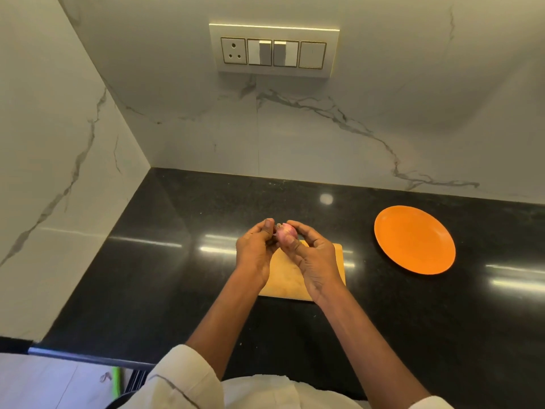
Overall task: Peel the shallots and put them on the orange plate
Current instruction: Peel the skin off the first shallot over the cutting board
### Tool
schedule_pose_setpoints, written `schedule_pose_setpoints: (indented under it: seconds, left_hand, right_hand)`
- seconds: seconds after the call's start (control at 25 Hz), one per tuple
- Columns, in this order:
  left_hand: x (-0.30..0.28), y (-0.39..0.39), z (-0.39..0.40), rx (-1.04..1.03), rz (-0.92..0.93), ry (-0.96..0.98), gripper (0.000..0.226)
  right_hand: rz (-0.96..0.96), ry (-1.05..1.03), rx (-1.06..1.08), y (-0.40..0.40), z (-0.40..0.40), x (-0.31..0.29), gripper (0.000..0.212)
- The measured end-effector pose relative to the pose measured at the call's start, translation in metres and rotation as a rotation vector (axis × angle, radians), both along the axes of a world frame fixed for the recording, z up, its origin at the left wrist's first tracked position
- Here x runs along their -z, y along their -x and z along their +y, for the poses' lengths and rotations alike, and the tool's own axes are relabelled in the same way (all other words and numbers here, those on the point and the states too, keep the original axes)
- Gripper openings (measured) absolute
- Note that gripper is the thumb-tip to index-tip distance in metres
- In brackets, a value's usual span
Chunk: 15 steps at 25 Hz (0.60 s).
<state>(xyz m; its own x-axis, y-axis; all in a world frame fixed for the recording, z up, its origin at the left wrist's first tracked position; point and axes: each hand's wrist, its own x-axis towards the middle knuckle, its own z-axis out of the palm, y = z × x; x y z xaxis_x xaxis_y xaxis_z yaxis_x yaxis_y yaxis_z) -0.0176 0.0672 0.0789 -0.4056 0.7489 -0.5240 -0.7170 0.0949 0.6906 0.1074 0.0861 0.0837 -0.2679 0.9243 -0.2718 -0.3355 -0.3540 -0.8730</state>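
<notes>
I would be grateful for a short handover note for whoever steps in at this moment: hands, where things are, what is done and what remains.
Right hand: pinches the shallot between thumb and fingers, above the wooden cutting board.
Left hand: fingers curled at the shallot's left end, seemingly picking at the skin.
Orange plate: on the black counter, to the right of the board, nothing on it.
Done: no shallot plated.
Left: finish peeling this one and set it on the plate. No other shallots are in view.

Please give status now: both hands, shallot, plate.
Left hand and right hand grip one small pink shallot above wooden board. Round orange plate bare. Nothing blocks.
</notes>
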Motion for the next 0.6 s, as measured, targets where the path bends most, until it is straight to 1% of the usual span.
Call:
schedule_pose_setpoints:
  seconds: [0.08, 0.12, 0.2, 0.28, 0.36, 0.48, 0.6]
  left_hand:
    - [0.004, 0.006, -0.002, 0.124, 0.214, -0.075, 0.015]
    - [0.005, 0.009, -0.004, 0.18, 0.291, -0.121, 0.015]
    - [0.006, 0.014, -0.007, 0.262, 0.404, -0.174, 0.017]
    - [0.005, 0.018, -0.007, 0.264, 0.49, -0.159, 0.013]
    - [0.005, 0.019, -0.006, 0.234, 0.506, -0.13, 0.011]
    - [0.004, 0.016, -0.004, 0.224, 0.488, -0.086, 0.016]
    - [0.006, 0.008, 0.002, 0.164, 0.384, -0.058, 0.018]
  right_hand:
    - [0.025, 0.042, 0.03, -0.002, 0.005, 0.0, 0.038]
    - [-0.003, 0.044, 0.035, -0.002, 0.008, 0.0, 0.033]
    - [-0.08, 0.02, 0.004, -0.002, 0.013, 0.0, 0.03]
    - [-0.129, 0.004, -0.056, -0.001, 0.016, 0.001, 0.031]
    - [-0.143, 0.02, -0.09, -0.001, 0.017, 0.0, 0.031]
    - [-0.183, 0.033, -0.078, -0.002, 0.021, 0.002, 0.03]
    - [-0.185, 0.022, -0.062, -0.002, 0.022, 0.003, 0.029]
